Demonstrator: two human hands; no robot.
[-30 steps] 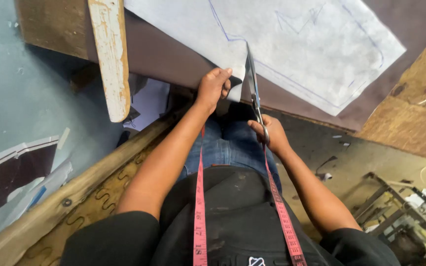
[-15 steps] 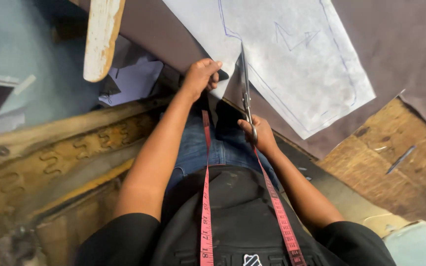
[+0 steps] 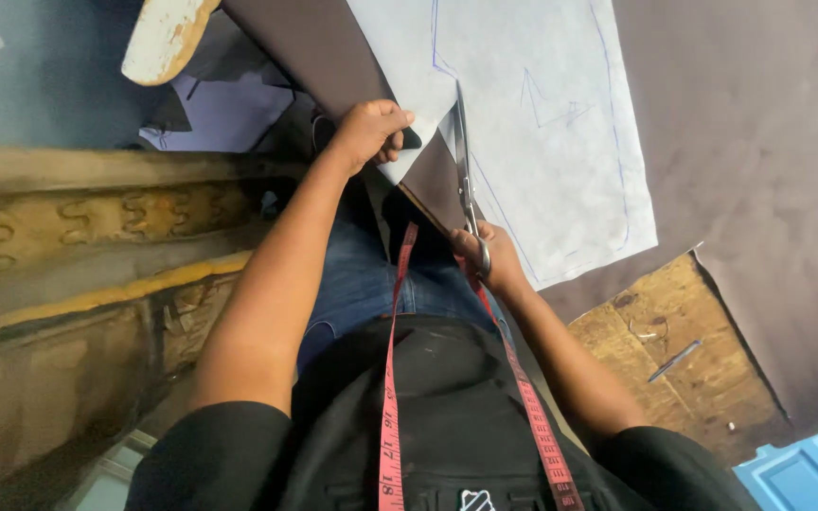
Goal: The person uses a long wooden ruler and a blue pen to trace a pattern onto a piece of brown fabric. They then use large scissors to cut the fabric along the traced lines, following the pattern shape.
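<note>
Our right hand [image 3: 489, 260] clamps the scissors [image 3: 466, 170] while the left hand [image 3: 371, 132] pinches the paper pattern [image 3: 542, 142]; a slack pinch could pull us off the blue line [image 3: 499, 203].

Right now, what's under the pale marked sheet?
Dark brown fabric lies under the pale sheet and spreads past its edges. The left hand grips both at the near edge; the right hand works the scissors there. Whatever is beneath the fabric is covered.

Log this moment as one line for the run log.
left hand: grips edge of white sheet | right hand: holds scissors, blades in sheet | under: brown cloth | tape measure around neck
</note>
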